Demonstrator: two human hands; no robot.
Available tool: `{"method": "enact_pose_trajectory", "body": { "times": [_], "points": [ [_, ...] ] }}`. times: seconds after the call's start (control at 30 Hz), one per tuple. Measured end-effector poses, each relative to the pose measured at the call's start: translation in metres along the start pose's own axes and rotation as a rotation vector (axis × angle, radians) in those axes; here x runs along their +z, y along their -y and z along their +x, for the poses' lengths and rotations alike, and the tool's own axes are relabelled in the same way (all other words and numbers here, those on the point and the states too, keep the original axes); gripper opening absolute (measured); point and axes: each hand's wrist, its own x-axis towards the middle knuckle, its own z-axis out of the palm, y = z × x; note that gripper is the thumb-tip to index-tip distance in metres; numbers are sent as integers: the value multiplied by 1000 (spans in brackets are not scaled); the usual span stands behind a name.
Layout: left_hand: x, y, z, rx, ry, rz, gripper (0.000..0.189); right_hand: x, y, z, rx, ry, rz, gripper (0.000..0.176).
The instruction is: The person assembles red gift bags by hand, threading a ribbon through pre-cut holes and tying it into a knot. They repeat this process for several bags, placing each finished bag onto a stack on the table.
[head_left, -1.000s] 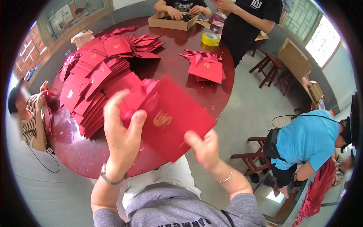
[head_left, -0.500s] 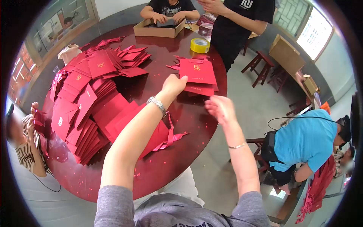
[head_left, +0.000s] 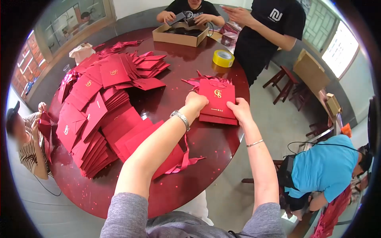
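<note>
A small stack of red bags (head_left: 217,97) with gold lettering and pink ribbons lies near the right edge of the round table. My left hand (head_left: 197,102) grips its left side. On its right side, my right hand (head_left: 239,110) has thumb and fingers closed on the edge. Left of my hands spreads a large heap of red bags (head_left: 93,89), fanned in overlapping rows. Under my left forearm, more red bags (head_left: 137,137) with a pink ribbon lie on the dark red table (head_left: 190,190).
Yellow tape (head_left: 223,58) and a cardboard box (head_left: 180,37) stand at the far side. A person handles dark items in the box; another in black stands beside. A person in stripes is at the left, one in blue at the right. Wooden stools (head_left: 280,82) stand beyond the table.
My right hand has moved up to the small stack and closed on its right edge. The stack's bags now lie more evenly aligned. The view has shifted slightly.
</note>
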Motion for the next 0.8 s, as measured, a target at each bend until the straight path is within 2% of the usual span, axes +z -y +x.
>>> {"method": "enact_pose_trajectory", "body": {
  "times": [0.03, 0.07, 0.13, 0.17, 0.23, 0.27, 0.33, 0.37, 0.4, 0.43, 0.47, 0.5, 0.53, 0.6, 0.67, 0.7, 0.73, 0.77, 0.8],
  "points": [
    [-1, -1, -2, -60, 60, -275, 34, 0, -4, 1, 85, 59, 148, 62],
    [-3, -2, -4, -59, 58, -274, 34, 4, -8, 2, 84, 60, 151, 62],
    [-9, -2, -8, -2, -82, -82, 33, 15, -7, -1, 28, -68, 207, 38],
    [-13, 2, -4, 1, -86, -82, 33, 18, -2, -5, 24, -67, 210, 38],
    [-23, 12, 4, -9, 45, -222, 27, 20, 10, -17, 122, -30, 295, 40],
    [-30, 11, -3, -7, 42, -223, 27, 15, 22, -26, 119, -28, 295, 40],
    [-43, 10, -14, -116, 243, -588, 18, 4, 46, -43, 71, 305, 670, 44],
    [-47, 9, -13, -136, 281, -564, 22, 5, 53, -48, 68, 310, 669, 44],
    [-50, 9, -14, -136, 276, -567, 22, 8, 59, -52, -48, 185, 623, 46],
    [-54, 6, -20, -1, 256, -537, 27, 9, 63, -57, -161, 60, 575, 49],
    [-60, -1, -33, 130, 236, -504, 32, 9, 67, -60, -157, 65, 574, 49],
    [-68, -8, -45, 150, 248, -508, 39, 8, 71, -62, -267, 27, 567, 47],
    [-71, -5, -41, 393, 248, -405, 46, 7, 72, -66, -370, -15, 558, 45],
    [-77, 7, -39, 502, 372, -387, 55, 9, 65, -72, -392, -22, 518, 44],
    [-76, 22, -34, 471, 384, -317, 61, 20, 47, -68, -398, -40, 274, 45],
    [-76, 26, -35, 517, 393, -225, 59, 25, 39, -69, -415, -34, 266, 49],
    [-77, 28, -36, 563, 399, -132, 57, 30, 38, -73, -505, 2, 390, 52],
    [-79, 29, -35, 583, 331, 49, 59, 30, 30, -71, -439, 8, 218, 54],
    [-79, 32, -36, 581, 332, 46, 59, 30, 24, -72, -403, 13, 133, 55]
  ]
}}
